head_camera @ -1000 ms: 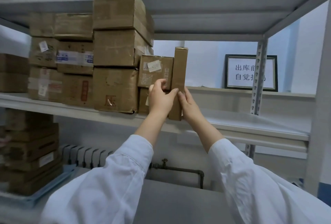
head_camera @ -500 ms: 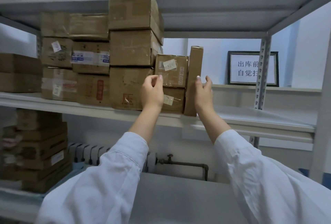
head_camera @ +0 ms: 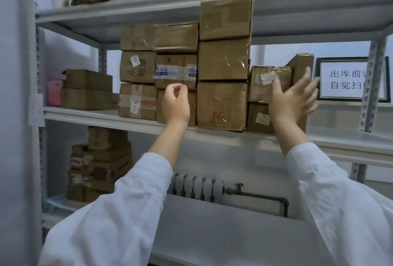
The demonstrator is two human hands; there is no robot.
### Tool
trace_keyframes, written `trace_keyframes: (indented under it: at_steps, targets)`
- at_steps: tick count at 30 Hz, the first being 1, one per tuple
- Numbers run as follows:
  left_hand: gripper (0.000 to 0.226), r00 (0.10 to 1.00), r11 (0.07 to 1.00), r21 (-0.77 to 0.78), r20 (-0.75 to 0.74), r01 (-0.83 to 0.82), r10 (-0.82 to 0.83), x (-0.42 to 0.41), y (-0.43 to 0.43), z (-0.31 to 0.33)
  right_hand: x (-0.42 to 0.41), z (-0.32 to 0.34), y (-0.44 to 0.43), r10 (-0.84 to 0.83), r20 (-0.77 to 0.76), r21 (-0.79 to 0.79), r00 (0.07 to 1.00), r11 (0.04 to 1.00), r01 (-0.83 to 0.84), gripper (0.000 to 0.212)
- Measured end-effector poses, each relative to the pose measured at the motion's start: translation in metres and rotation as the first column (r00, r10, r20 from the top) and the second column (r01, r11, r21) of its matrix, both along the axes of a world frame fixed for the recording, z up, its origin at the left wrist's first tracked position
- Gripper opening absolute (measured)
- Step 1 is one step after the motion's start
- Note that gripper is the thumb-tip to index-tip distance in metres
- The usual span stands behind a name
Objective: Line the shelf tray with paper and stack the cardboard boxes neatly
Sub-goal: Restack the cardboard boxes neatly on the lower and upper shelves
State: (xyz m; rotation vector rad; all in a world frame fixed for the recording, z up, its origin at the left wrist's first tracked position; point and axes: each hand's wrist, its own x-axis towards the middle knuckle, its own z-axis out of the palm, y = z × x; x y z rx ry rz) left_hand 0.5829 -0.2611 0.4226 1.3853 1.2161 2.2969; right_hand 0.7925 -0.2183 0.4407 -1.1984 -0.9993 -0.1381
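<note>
1. Both hands have come off the tall narrow brown cardboard box [head_camera: 302,67]. A second ago they clasp its lower end from either side; now neither grips it.
2. Left hand [head_camera: 175,104]: shifted left, away from the tall box, and now in front of the lower cartons of the left columns. Fingers loosely curled, thumb near forefinger, holding nothing.
3. Right hand [head_camera: 291,97]: fingers straight and spread, motion-blurred, in front of the tall box's lower half and the small labelled brown carton [head_camera: 269,81]. Released. Whether the fingertips touch cardboard cannot be told.
4. Position of the tall box: upright on the pale grey metal shelf tray [head_camera: 102,116], at the right end of the row, just beside the two small stacked cartons. Earlier it is held at the tray's front edge; now it stands on the tray unaided.
5. Camera view has swung left. More of the left shelf end shows, and the framed white sign [head_camera: 350,80] is cut off at the right.
6. Judgement: this box's placement looks finished and the row reads as tidy. Whether paper lines the tray cannot be told, since the bare tray right of the box is uniformly pale.
</note>
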Motion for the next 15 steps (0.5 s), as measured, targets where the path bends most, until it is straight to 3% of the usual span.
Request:
trace_keyframes:
  at_steps: [4, 8, 12, 15]
  targets:
    - [0.022, 1.0, 0.999, -0.023, 0.018, 0.025, -0.025, -0.018, 0.008, -0.005, 0.023, -0.003, 0.004, -0.055, -0.148, -0.117, 0.987, 0.992, 0.038, 0.081]
    - [0.022, 0.995, 0.995, -0.039, 0.034, 0.094, -0.093, -0.007, 0.016, -0.008, 0.027, -0.012, 0.01, -0.004, -0.1, -0.213, 0.995, 0.977, -0.017, 0.074]
    - [0.017, 0.985, 0.985, -0.033, 0.025, 0.17, -0.169, 0.006, 0.021, -0.007, 0.032, -0.02, 0.011, 0.104, -0.049, -0.219, 0.993, 0.969, -0.113, 0.073]
    - [0.019, 0.981, 0.981, -0.021, 0.021, 0.193, -0.193, 0.006, 0.023, -0.003, 0.036, -0.019, 0.007, 0.096, -0.068, -0.2, 0.993, 0.974, -0.108, 0.074]
